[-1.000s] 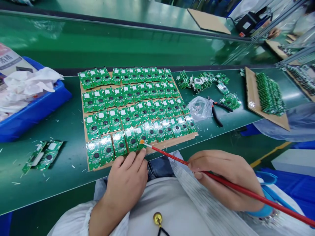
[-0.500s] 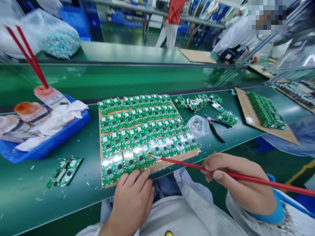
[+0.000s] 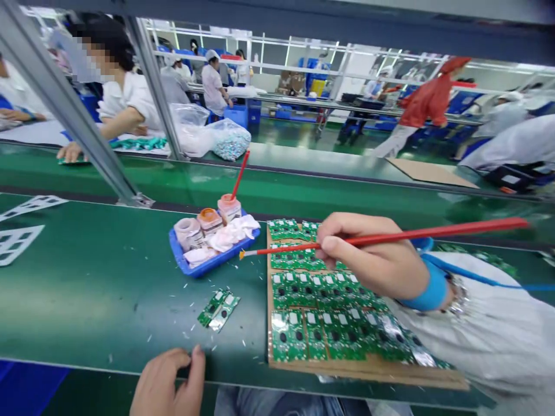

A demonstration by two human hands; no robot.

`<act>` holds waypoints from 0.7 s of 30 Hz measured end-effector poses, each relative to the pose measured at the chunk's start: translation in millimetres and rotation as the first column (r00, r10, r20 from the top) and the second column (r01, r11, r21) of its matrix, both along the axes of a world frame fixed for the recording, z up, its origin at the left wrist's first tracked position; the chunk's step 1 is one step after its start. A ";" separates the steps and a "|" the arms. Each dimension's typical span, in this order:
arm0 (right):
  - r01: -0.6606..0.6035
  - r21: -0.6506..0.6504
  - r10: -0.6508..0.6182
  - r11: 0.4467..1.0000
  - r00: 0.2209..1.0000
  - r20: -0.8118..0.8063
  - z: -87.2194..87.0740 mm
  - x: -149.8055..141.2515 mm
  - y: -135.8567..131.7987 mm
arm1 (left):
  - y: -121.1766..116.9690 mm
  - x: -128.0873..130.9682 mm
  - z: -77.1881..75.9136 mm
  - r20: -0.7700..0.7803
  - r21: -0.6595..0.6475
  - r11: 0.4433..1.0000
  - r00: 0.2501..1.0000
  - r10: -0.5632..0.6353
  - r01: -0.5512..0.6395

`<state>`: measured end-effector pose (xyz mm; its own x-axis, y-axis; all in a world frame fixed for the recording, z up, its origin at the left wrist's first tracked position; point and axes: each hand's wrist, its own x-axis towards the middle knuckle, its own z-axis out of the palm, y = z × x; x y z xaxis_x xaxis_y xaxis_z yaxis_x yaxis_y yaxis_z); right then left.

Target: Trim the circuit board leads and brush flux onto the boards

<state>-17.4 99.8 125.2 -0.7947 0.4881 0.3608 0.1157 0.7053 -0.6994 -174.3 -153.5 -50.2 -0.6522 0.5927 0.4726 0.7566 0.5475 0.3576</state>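
From where I stand along the line, the right hand [image 3: 368, 251] is the busy one. Its fingers are closed in a pencil grip around a long red-handled brush [image 3: 390, 238], the shaft lying almost level across the view. The orange bristle tip [image 3: 241, 255] points left, past the edge of a cardboard sheet [image 3: 364, 365], and stops just beside the front corner of a blue plastic tray [image 3: 203, 267]. I can't tell from here whether it touches anything.

The cardboard sheet is the landmark here. Rows of green circuit boards [image 3: 321, 294] sit on it, and the right hand hangs over its far half, covering some of them. That hand is clearly nearer the boards than the other one. The left hand [image 3: 167, 384] is well off to the near left of the sheet, at the bench's edge, loosely curled and holding nothing that I can see.

Beyond the sheet, the tray holds white cloths [image 3: 229, 236] and small pots, one with a second red brush [image 3: 240, 174] upright in it. Left of the sheet, a loose pair of boards [image 3: 218, 309] lies on the green bench [image 3: 108, 300].
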 end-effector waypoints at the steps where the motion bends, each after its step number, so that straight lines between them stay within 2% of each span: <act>1: -0.029 0.009 0.029 1.000 1.000 -0.008 3.0 -18.9 1.3 | -1.8 -6.8 -3.3 0.043 -0.040 0.995 0.995 0.092 -0.090; 2: -0.056 0.019 0.056 0.998 0.998 -0.019 5.5 -37.4 2.6 | -2.4 -13.4 -6.6 0.085 -0.083 0.985 0.983 0.160 -0.153; 4: -0.094 0.045 0.096 0.995 0.994 -0.044 8.8 -72.2 5.3 | -0.7 -25.3 -13.3 0.162 -0.163 0.969 0.964 0.210 -0.184; 8: -0.153 0.098 0.159 0.983 0.986 -0.057 6.9 -132.1 10.1 | 6.5 -41.2 -22.8 0.264 -0.190 0.964 0.936 0.233 -0.187; 11: -0.191 0.141 0.194 0.971 0.981 -0.010 -0.6 -167.3 12.0 | 8.5 -47.5 -25.0 0.342 -0.225 0.965 0.916 0.209 -0.136; 16: -0.275 0.191 0.259 0.942 0.960 0.101 -19.5 -207.8 11.1 | 9.3 -50.5 -24.9 0.355 -0.281 0.954 0.912 0.204 -0.104; 21: -0.340 0.195 0.295 0.920 0.928 0.227 -38.1 -229.7 8.2 | 10.8 -49.5 -26.3 0.350 -0.304 0.946 0.911 0.217 -0.109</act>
<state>-247.1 108.1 87.1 -0.9581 0.1210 0.2595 -0.0272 0.8636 -0.5035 -223.7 -142.7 -76.5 -0.8467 0.5320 0.0107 0.4878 0.7680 0.4149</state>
